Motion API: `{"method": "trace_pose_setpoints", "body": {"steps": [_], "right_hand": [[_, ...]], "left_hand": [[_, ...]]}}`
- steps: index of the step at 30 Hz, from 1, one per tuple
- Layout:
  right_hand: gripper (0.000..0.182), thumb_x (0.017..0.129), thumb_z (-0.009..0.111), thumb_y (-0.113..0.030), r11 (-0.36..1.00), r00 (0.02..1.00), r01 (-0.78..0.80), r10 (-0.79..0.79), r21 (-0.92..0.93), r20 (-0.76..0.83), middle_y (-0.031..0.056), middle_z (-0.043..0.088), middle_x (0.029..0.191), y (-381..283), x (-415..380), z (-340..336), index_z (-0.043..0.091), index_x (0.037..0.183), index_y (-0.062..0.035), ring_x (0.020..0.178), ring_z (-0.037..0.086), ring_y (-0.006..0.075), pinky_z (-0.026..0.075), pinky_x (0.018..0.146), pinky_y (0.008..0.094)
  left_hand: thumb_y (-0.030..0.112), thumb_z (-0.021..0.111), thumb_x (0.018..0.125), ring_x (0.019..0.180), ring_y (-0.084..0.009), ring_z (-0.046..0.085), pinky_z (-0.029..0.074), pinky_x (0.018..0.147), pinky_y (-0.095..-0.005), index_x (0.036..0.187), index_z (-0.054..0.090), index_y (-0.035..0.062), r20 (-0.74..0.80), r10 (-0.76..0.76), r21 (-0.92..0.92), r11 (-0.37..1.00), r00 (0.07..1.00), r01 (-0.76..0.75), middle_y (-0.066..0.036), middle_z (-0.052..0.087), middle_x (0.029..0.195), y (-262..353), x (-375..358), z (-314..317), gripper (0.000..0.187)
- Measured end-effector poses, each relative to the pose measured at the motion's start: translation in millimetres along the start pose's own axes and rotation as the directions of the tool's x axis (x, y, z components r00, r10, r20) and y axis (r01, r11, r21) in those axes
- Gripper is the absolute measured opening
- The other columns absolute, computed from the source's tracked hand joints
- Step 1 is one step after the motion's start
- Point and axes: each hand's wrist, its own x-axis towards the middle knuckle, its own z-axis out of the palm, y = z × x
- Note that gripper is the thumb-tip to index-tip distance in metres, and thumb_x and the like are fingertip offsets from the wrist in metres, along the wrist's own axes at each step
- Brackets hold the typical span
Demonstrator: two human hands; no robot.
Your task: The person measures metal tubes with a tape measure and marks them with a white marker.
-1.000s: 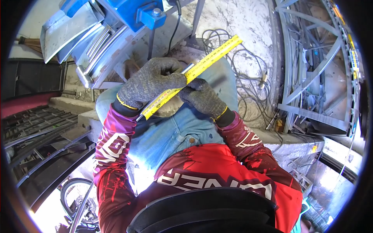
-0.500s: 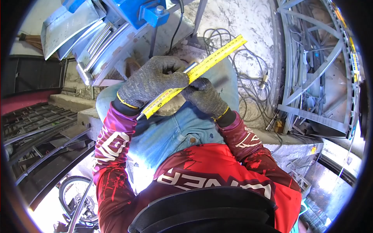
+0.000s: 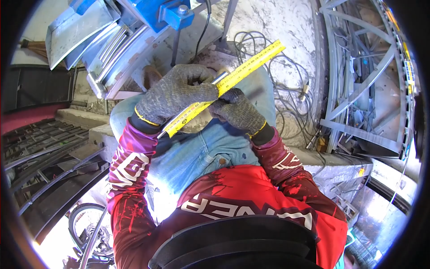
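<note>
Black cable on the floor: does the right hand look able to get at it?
Probably not directly: the right hand is busy at the yellow tape, and the jeans leg lies between it and the black cable.

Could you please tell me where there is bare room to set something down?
The pale floor looks bare between the steel leg and right-side metal frame, beyond the tangled cables. It is crowded along those cables, inside the frame, among the metal bars at left, and around the yellow tape in the left hand and right hand.
</note>
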Motion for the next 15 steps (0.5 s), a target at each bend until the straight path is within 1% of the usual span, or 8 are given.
{"method": "trace_pose_setpoints", "body": {"steps": [2, 6, 8, 9, 10, 11, 12, 15], "right_hand": [[0.02, 0.091, 0.066, -0.012, 0.974, 0.986, 0.166, -0.163, -0.152, 0.029, 0.0155, 0.068, 0.095, -4, -5, -3, 0.069, 0.107, -0.0007, 0.081, 0.067, 0.0229, 0.054, 0.073, 0.0384], [0.018, 0.091, 0.063, -0.01, 0.993, 0.998, 0.029, -0.035, -0.11, -0.05, 0.0114, 0.063, 0.086, -12, -21, -19, 0.064, 0.107, -0.0019, 0.075, 0.062, 0.0169, 0.051, 0.068, 0.0351], [0.014, 0.092, 0.061, -0.007, 0.999, 0.955, 0.034, -0.031, 0.006, -0.295, 0.0076, 0.057, 0.079, -6, -34, -30, 0.054, 0.103, -0.0052, 0.065, 0.055, 0.0134, 0.048, 0.058, 0.0308], [0.014, 0.092, 0.06, -0.006, 0.992, 0.939, 0.038, 0.007, 0.123, -0.343, 0.0065, 0.056, 0.078, -6, -40, -38, 0.05, 0.101, -0.0071, 0.061, 0.053, 0.0121, 0.046, 0.054, 0.0298], [0.016, 0.092, 0.059, -0.005, 0.971, 0.92, 0.046, 0.051, 0.236, -0.388, 0.0054, 0.056, 0.078, -9, -44, -47, 0.045, 0.098, -0.0091, 0.058, 0.05, 0.0109, 0.043, 0.05, 0.0287], [0.018, 0.092, 0.059, -0.004, 0.93, 0.917, 0.138, 0.011, 0.342, -0.399, 0.0046, 0.056, 0.079, 1, -44, -59, 0.044, 0.098, -0.0111, 0.055, 0.049, 0.0104, 0.04, 0.045, 0.0268], [0.018, 0.091, 0.059, -0.002, 0.888, 0.896, 0.219, -0.019, 0.405, -0.444, 0.0059, 0.057, 0.082, 8, -45, -66, 0.046, 0.101, -0.0103, 0.056, 0.051, 0.0117, 0.043, 0.046, 0.0279], [0.018, 0.091, 0.059, -0.001, 0.837, 0.883, 0.288, -0.044, 0.465, -0.468, 0.0073, 0.057, 0.085, 24, -41, -74, 0.047, 0.103, -0.0086, 0.055, 0.051, 0.0129, 0.048, 0.049, 0.0292]], "left_hand": [[0.024, 0.076, 0.086, 0.074, -0.0068, 0.053, 0.044, 0.066, -0.0252, 0.095, 0.069, -0.001, -0.013, 0.009, -0.062, 0.998, 1.0, -0.01, 0.001, 0.06, 0.08, 0, 0, 1, 0.028], [0.024, 0.075, 0.086, 0.072, -0.0066, 0.053, 0.044, 0.064, -0.0253, 0.091, 0.068, -0.0003, -0.043, 0.004, -0.017, 1.0, 0.999, -0.005, 0.001, 0.06, 0.078, 6, -3, -1, 0.026], [0.025, 0.074, 0.087, 0.07, -0.0065, 0.052, 0.043, 0.062, -0.0257, 0.087, 0.067, 0.0005, -0.054, 0.016, -0.019, 1.0, 0.998, -0.017, 0.001, 0.058, 0.074, 5, -4, -2, 0.025], [0.025, 0.074, 0.087, 0.069, -0.0066, 0.05, 0.042, 0.061, -0.0269, 0.083, 0.066, 0.0012, -0.076, 0.013, 0.021, 1.0, 0.997, -0.011, 0.002, 0.055, 0.073, 7, -5, -2, 0.025], [0.025, 0.074, 0.087, 0.069, -0.0066, 0.05, 0.042, 0.061, -0.0269, 0.083, 0.066, 0.0012, -0.078, 0.007, 0.008, 1.0, 0.997, -0.007, 0.002, 0.055, 0.073, 4, -5, -3, 0.025], [0.027, 0.073, 0.087, 0.071, -0.0088, 0.057, 0.046, 0.065, -0.0276, 0.088, 0.067, 0.0012, -0.05, 0.012, 0.053, 0.999, 0.999, -0.01, -0.002, 0.062, 0.077, 1, -3, -6, 0.026], [0.03, 0.072, 0.088, 0.074, -0.011, 0.064, 0.051, 0.069, -0.0282, 0.093, 0.069, 0.0013, -0.021, 0.018, 0.101, 0.995, 1.0, -0.016, -0.005, 0.069, 0.081, -2, -3, -7, 0.029], [0.031, 0.072, 0.088, 0.074, -0.0108, 0.063, 0.051, 0.068, -0.0285, 0.091, 0.068, 0.0015, -0.027, 0.038, 0.117, 0.993, 0.999, -0.034, -0.005, 0.069, 0.08, -3, -2, -6, 0.03]]}}
